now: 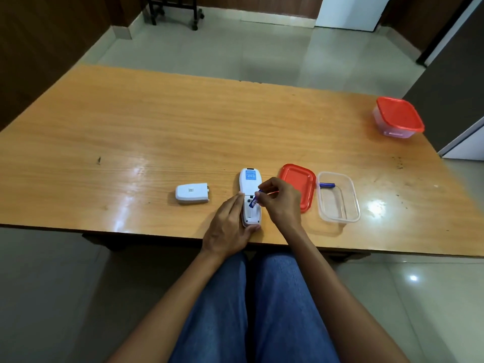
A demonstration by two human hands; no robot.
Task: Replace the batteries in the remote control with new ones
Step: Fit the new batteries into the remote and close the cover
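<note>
A white remote control (249, 182) lies face down near the table's front edge, its battery compartment uncovered. My left hand (230, 230) grips its near end and left side. My right hand (279, 199) pinches a blue battery (253, 201), tilted, with its lower end in the compartment. The white battery cover (192, 193) lies on the table to the left of the remote. Another blue battery (326, 184) rests in the far end of an open clear plastic container (352, 203) on the right.
A red lid (298, 185) lies between the remote and the clear container. A closed container with a red lid (398, 117) stands at the far right of the wooden table (157, 132). My knees sit under the front edge.
</note>
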